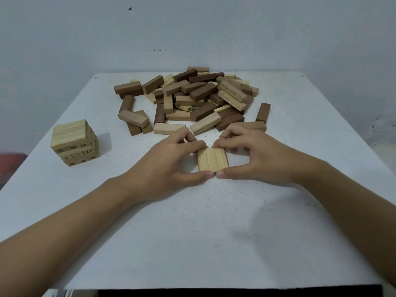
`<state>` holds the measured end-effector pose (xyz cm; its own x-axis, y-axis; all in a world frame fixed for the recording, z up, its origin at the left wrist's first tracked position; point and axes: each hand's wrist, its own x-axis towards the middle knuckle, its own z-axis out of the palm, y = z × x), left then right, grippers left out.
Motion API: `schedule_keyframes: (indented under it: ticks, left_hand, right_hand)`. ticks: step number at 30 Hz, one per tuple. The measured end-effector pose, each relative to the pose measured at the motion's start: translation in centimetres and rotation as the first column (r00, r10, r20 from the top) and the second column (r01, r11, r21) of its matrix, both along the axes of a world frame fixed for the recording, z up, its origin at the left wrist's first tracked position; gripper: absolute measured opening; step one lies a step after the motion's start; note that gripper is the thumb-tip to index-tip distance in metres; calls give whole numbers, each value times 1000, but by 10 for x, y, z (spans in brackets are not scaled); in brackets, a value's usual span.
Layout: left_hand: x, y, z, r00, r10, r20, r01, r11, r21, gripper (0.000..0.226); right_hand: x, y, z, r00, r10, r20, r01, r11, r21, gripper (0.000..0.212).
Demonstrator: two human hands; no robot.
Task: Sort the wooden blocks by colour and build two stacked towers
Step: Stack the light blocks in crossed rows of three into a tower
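Three light wooden blocks lie side by side as one flat row on the white table. My left hand and my right hand pinch this row from both sides, thumbs at its near end, fingertips at its far end. A short tower of light numbered blocks stands at the left. A mixed pile of dark and light blocks lies at the back of the table.
A lone dark block lies to the right of the pile. A grey wall rises behind the table. The table's front edge runs along the bottom of the view. Something red shows past the left edge.
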<state>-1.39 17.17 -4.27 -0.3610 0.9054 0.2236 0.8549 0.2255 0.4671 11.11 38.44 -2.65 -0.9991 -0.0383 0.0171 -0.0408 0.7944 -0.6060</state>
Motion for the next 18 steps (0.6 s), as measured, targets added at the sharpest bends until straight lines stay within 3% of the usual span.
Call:
schedule_keyframes:
  ticks: [5, 8, 15, 18]
  left_hand:
    - [-5, -18, 14, 975, -23, -222, 37, 997, 63, 56]
    - [-14, -40, 29, 944, 9, -330, 34, 992, 125, 60]
    - [-44, -113, 56, 933, 190, -305, -138, 973, 184, 59]
    - [-58, -141, 65, 932, 252, -259, -207, 960, 190, 56]
  right_hand:
    - [-3, -20, -2, 977, 26, -211, -6, 995, 95, 59]
    - [-13, -37, 5, 937, 61, -343, -41, 997, 64, 56]
    - [-74, -94, 37, 866, 204, -457, -147, 977, 157, 53]
    - [-103, -119, 46, 877, 223, -425, -174, 973, 153, 53]
